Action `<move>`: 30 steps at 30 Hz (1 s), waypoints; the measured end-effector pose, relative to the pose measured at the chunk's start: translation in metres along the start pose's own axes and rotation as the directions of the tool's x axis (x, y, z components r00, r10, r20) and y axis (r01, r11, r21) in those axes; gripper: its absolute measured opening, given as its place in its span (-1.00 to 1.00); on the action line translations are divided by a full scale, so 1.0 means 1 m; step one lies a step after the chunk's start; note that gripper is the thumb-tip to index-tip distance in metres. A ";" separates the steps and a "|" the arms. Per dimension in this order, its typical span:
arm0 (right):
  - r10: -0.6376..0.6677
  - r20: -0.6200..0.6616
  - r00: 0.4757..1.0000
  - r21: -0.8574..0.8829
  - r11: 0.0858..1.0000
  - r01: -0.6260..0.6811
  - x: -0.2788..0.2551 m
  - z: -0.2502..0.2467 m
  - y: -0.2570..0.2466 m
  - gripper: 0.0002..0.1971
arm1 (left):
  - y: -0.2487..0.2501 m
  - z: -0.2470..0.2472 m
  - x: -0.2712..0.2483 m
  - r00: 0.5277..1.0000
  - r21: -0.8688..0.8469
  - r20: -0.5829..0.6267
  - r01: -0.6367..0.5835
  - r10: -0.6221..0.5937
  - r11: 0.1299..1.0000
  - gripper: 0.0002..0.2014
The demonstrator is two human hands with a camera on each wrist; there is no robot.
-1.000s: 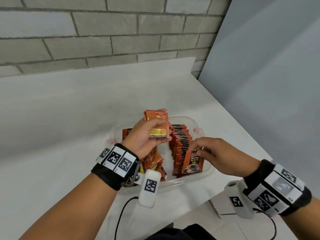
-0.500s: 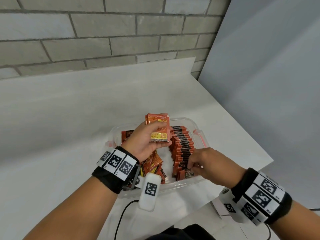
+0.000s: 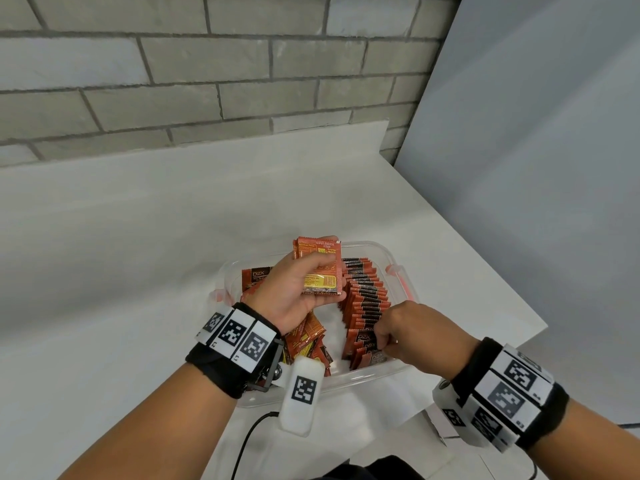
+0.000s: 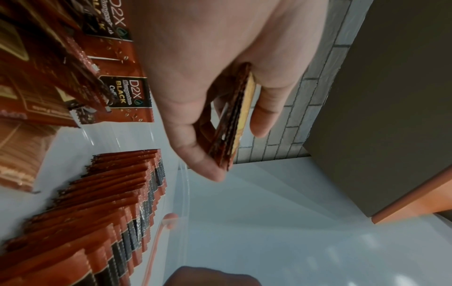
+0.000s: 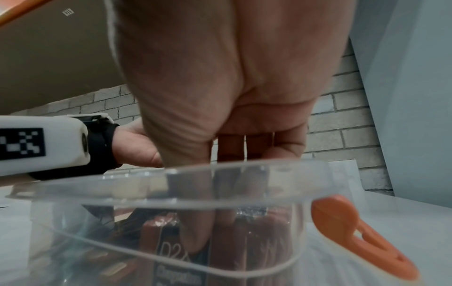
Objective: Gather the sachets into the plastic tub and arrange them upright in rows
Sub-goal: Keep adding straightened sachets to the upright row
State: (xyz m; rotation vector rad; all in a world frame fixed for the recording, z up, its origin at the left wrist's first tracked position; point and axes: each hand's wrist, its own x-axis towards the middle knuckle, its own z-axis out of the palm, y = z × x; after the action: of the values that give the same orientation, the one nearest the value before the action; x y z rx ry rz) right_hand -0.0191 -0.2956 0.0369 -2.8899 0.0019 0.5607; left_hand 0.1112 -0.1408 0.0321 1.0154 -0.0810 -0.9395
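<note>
**Sachets half sorted in the clear tub**

Head view: a clear plastic tub (image 3: 367,377) sits on the white tabletop (image 3: 121,237), near its right edge, below a grey brick wall (image 3: 207,81). The left hand (image 3: 294,292) is raised over the tub, thumb and fingers curled round a small stack of sachets (image 3: 320,268), printed backs toward the camera. Along the tub's right side stands a row of upright sachets (image 3: 363,292), packed edge to edge; loose sachets (image 3: 308,337) lie jumbled on the left side, partly under the left wrist. The right hand (image 3: 412,330) reaches into the near end of the row, fingertips pinched on the front sachet (image 3: 365,341) — it stands tilted.

Left wrist view: the left hand (image 4: 220,77) clamps the stack of sachets (image 4: 234,120) between thumb and fingers, edge-on. The upright row (image 4: 117,203) runs beside the tub wall (image 4: 182,193), and an orange clip (image 4: 170,219) shows on that wall.

Right wrist view: the right hand (image 5: 232,96) dips past the tub's rim (image 5: 220,201), fingers pointing down onto the sachets (image 5: 257,241) seen blurred through the clear wall — the grip itself is not clear here. An orange clip (image 5: 354,232) hangs at the tub's right.
</note>
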 end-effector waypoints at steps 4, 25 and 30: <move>0.010 -0.001 1.000 0.020 1.000 -0.010 0.001 -0.002 0.000 -0.93 | -0.001 0.000 0.000 1.000 0.002 -0.004 0.024 -0.024 1.000 -0.88; 0.289 -0.397 0.871 0.682 0.728 0.069 0.014 -0.043 -0.010 -0.82 | -0.004 0.004 -0.005 0.978 0.183 0.209 -0.024 -0.015 0.983 -0.66; 0.265 -0.636 0.725 0.538 0.826 0.170 0.015 -0.044 -0.011 -0.77 | 0.002 0.000 -0.004 0.994 0.070 0.107 0.012 -0.020 0.998 -0.55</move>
State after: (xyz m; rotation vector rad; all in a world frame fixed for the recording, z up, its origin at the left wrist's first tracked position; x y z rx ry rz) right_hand 0.0112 -0.2928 0.0739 -2.3149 0.3062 -0.4933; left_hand 0.1101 -0.1382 0.0351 1.0298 -0.1967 -1.0115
